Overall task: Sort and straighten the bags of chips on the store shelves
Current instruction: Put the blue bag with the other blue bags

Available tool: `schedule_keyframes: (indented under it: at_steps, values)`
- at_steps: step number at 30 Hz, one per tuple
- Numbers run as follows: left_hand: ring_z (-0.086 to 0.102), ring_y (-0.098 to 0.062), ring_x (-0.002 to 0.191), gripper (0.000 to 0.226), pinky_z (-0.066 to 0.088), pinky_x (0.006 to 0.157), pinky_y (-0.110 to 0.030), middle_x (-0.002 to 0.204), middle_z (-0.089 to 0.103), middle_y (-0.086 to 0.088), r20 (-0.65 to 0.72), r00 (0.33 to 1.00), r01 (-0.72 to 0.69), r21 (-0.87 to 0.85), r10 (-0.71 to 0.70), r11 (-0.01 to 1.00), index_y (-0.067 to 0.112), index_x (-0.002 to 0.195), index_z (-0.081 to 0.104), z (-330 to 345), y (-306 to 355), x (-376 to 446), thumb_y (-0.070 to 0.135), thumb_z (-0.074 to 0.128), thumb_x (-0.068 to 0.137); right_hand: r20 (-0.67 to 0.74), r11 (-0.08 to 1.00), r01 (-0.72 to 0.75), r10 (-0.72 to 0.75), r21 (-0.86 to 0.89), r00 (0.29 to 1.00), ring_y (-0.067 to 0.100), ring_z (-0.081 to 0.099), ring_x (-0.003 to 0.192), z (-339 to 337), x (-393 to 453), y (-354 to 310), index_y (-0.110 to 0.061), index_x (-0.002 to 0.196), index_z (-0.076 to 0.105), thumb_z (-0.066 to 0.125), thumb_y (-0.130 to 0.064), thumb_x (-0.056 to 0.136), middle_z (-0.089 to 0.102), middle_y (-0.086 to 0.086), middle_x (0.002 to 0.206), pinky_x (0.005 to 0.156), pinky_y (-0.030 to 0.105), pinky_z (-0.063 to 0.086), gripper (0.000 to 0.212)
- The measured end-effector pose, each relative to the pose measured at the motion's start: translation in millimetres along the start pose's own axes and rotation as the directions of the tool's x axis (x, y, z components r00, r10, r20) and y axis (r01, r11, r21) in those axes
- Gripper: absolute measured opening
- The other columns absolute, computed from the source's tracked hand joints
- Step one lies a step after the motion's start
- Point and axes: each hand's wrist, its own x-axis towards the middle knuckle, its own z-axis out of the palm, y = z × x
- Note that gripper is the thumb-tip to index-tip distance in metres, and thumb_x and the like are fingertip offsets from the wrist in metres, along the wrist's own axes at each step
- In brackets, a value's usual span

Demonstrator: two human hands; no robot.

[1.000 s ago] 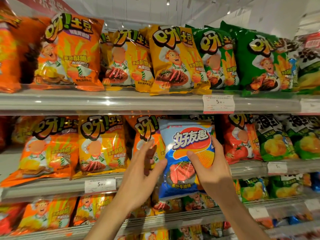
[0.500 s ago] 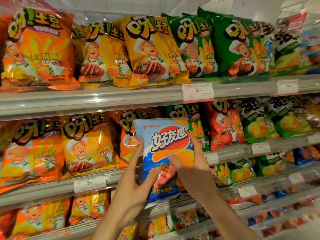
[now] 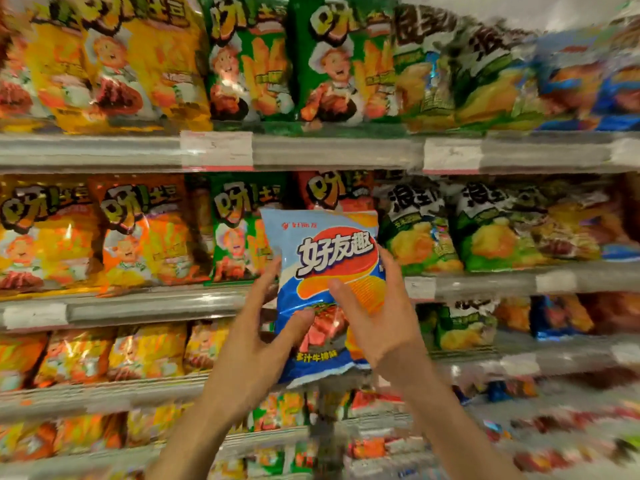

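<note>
A blue chip bag (image 3: 332, 258) with a red and orange logo is held upright in front of the middle shelf. My left hand (image 3: 258, 337) grips its lower left side, thumb on the front. My right hand (image 3: 377, 320) grips its right side, thumb across the front. Behind the bag stand a green bag (image 3: 239, 233) and a red bag (image 3: 332, 190) on the middle shelf (image 3: 156, 306). The bag's back is hidden.
The top shelf (image 3: 329, 152) holds yellow bags (image 3: 114, 64), green bags (image 3: 325, 64) and, far right, blue bags (image 3: 616, 98). Orange bags (image 3: 145, 233) stand at middle left, green corn-chip bags (image 3: 491, 233) at middle right. Lower shelves (image 3: 104, 396) carry several more bags. The view is blurred.
The view has swung right along the shelves. Both hands still hold the blue bag, now in front of the green and red bags rather than the orange ones.
</note>
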Motion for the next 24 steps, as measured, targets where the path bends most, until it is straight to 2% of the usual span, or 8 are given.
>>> schedule_keyframes:
  at_steps: [1,3,6,10,13,17,21,24]
  values:
    - [0.058,0.016,0.106,0.072,0.056,0.075,-0.016,0.13,0.052,0.034,0.007,1.0,0.007,-0.012,-0.007,1.0,0.066,0.143,0.025,21,7,-2,0.048,0.064,0.086,-0.003,1.0,-0.015,0.015,-0.009,1.0,-0.014,0.058,0.111,-21,0,4,-0.037,0.15,0.034,0.075,-0.048,0.085,0.06,-0.021,0.131,0.089,0.009,0.049,0.077]
    - [0.058,0.014,0.111,0.071,0.056,0.079,-0.019,0.131,0.054,0.034,0.029,1.0,0.011,-0.025,-0.011,1.0,0.07,0.141,0.024,58,19,-1,0.049,0.064,0.086,-0.01,0.999,-0.046,0.046,-0.013,0.999,-0.004,0.061,0.115,-61,2,12,-0.04,0.15,0.032,0.074,-0.059,0.081,0.06,-0.02,0.131,0.097,0.027,0.055,0.083]
    - [0.056,0.014,0.115,0.07,0.055,0.08,-0.017,0.128,0.054,0.04,0.057,0.998,0.016,-0.039,-0.014,0.999,0.072,0.14,0.024,107,35,5,0.052,0.064,0.086,-0.022,0.998,-0.054,0.053,-0.032,0.998,0.003,0.063,0.116,-112,7,22,-0.043,0.15,0.029,0.072,-0.065,0.08,0.06,-0.019,0.132,0.096,0.037,0.057,0.085]
    - [0.057,0.015,0.111,0.071,0.054,0.079,-0.013,0.123,0.051,0.049,0.076,0.997,-0.003,-0.043,0.007,0.999,0.068,0.142,0.024,157,50,21,0.051,0.064,0.085,-0.057,0.998,-0.055,0.052,-0.042,0.997,0.007,0.064,0.117,-159,21,36,-0.045,0.149,0.032,0.072,-0.066,0.08,0.061,-0.014,0.133,0.092,0.036,0.059,0.082]
    - [0.055,0.018,0.112,0.071,0.055,0.084,-0.014,0.128,0.051,0.046,0.082,0.997,-0.005,-0.053,0.009,0.999,0.066,0.143,0.025,187,55,38,0.049,0.064,0.086,-0.058,0.998,-0.065,0.065,0.005,0.996,0.008,0.067,0.112,-187,36,45,-0.045,0.147,0.035,0.072,-0.066,0.079,0.063,-0.013,0.13,0.088,0.034,0.06,0.08]
    - [0.059,0.013,0.109,0.07,0.057,0.079,-0.018,0.127,0.054,0.042,0.093,0.996,0.002,-0.08,0.005,0.997,0.071,0.139,0.024,225,55,61,0.053,0.063,0.084,-0.067,0.997,-0.072,0.071,-0.011,0.995,-0.003,0.067,0.104,-219,61,57,-0.044,0.145,0.034,0.073,-0.057,0.08,0.064,-0.021,0.123,0.083,0.023,0.06,0.077]
    - [0.057,0.015,0.113,0.071,0.057,0.081,-0.018,0.128,0.053,0.044,0.078,0.995,-0.048,-0.116,0.058,0.992,0.061,0.145,0.025,256,54,84,0.046,0.062,0.087,-0.06,0.997,-0.061,0.058,-0.043,0.997,0.002,0.068,0.106,-243,86,69,-0.038,0.15,0.034,0.075,-0.053,0.082,0.064,-0.015,0.125,0.086,0.028,0.061,0.08]
    - [0.059,0.013,0.112,0.073,0.059,0.083,-0.023,0.127,0.054,0.044,0.023,0.999,-0.039,-0.137,0.042,0.99,0.059,0.146,0.027,277,56,97,0.048,0.063,0.083,-0.029,0.995,-0.039,0.036,-0.092,0.999,0.002,0.067,0.108,-259,105,72,-0.038,0.148,0.036,0.072,-0.058,0.082,0.065,-0.016,0.126,0.088,0.029,0.06,0.078]
